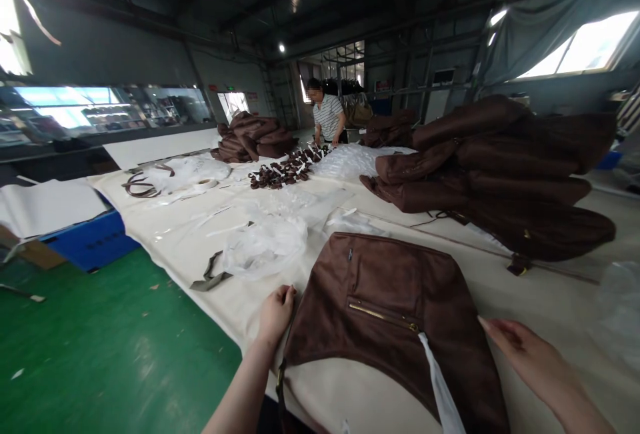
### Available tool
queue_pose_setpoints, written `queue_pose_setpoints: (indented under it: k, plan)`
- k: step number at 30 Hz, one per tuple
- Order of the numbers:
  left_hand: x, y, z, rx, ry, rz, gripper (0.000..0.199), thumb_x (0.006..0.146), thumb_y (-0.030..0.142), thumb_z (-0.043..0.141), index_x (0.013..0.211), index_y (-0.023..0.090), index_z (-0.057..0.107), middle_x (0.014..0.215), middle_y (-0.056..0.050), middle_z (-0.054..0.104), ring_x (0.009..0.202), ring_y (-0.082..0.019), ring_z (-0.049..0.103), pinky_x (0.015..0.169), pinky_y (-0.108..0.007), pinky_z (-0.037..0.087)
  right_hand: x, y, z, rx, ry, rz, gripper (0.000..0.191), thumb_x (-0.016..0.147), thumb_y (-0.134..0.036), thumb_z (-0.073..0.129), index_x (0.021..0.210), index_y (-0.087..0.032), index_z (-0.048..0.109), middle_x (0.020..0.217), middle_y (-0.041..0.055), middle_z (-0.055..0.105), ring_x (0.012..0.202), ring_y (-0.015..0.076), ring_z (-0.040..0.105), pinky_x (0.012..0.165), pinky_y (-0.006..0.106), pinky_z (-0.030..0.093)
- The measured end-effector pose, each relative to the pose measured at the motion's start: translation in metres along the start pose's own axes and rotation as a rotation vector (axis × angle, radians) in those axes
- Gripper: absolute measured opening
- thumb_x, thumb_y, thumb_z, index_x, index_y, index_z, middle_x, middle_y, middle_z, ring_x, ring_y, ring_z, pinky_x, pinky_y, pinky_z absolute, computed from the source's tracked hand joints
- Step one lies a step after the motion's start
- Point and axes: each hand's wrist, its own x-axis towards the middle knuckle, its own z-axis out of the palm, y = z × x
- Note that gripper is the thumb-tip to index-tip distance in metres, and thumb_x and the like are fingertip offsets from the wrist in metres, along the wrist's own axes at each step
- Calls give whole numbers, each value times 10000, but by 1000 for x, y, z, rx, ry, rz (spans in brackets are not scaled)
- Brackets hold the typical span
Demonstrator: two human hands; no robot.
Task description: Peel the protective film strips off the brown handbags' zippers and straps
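Observation:
A dark brown handbag [385, 287] lies on the pale table in front of me, its curved opening towards me. A brass zipper [370, 312] runs across its front, and a white wrapping strip [440, 387] hangs from the zipper pull. At the bag's left edge, my left hand [277, 314] is closed, fingers curled against the side. My right hand [520, 347] pinches the right edge with thumb and fingertips; its other fingers are bent. Part of the strap, with a metal buckle [280, 377], drops over the table's near edge.
Brown bags are heaped on the right [500, 167] and at the far left [255, 137]. Crumpled clear plastic [267, 244] and a grey strip [213, 274] lie beyond my left hand. Wrapped straps [283, 171] are piled near a standing co-worker [329, 117]. A blue crate [95, 241] stands left.

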Motion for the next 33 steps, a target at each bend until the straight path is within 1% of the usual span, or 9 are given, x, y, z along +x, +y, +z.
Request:
queue_pose_setpoints:
  k: [2,5,9,11,15,19,25,29,33]
  plan:
    - [0,-1,1,16,1,6,258,901,322,418,815,200,628,874,-50,709,864,-191,643,753,-254,434,-5,-5,11,57,-120,19,493,645,-634,647,873,-198,683,945,104,724,993,357,623,910,448,461]
    - [-1,-1,2,45,6,6,265,901,343,410,827,205,624,884,-53,706,871,-199,641,751,-259,434,-22,-23,28,391,-310,38,465,685,-524,695,1012,-193,679,1119,78,679,1118,302,575,963,366,450]
    - [-2,0,2,75,8,12,270,895,364,409,825,211,620,874,-57,702,858,-208,640,741,-263,428,-38,-37,31,797,-552,311,486,729,-433,710,1124,-161,633,1146,100,659,1063,267,617,932,360,490]
    - [-3,0,2,82,6,18,279,898,366,402,818,211,619,868,-54,703,851,-204,641,739,-261,428,-41,-38,27,878,-628,378,468,745,-402,707,1141,-164,625,1149,96,657,1058,262,620,938,369,490]
    - [-2,2,2,94,9,25,294,909,355,380,830,208,622,885,-59,703,868,-202,639,759,-260,424,-46,-36,23,885,-743,369,392,772,-344,692,1120,-170,647,1163,85,646,1084,243,604,981,338,456]
    - [-3,3,1,102,3,18,286,915,346,384,831,208,621,880,-59,703,864,-199,639,747,-257,421,-54,-40,22,950,-715,406,295,778,-290,686,1044,-162,683,1103,76,678,1064,232,617,997,322,444]
    - [-5,2,1,87,8,-9,255,918,323,408,835,202,616,879,-58,700,849,-182,634,736,-248,415,-56,-79,2,1323,-459,414,228,815,-273,589,1010,-215,691,1019,52,716,977,250,660,909,373,524]
    - [-6,1,0,67,11,-8,254,921,319,414,813,195,608,846,-51,700,818,-168,634,712,-234,411,-26,-121,-26,1403,-435,257,254,867,-262,479,1023,-251,679,970,21,732,912,217,684,871,347,543]
    - [-9,4,-5,46,19,8,252,922,293,408,805,191,606,855,-56,700,836,-173,634,718,-236,410,2,-153,-48,1347,-464,-12,362,896,-212,330,955,-249,685,959,11,734,1012,187,646,926,345,504]
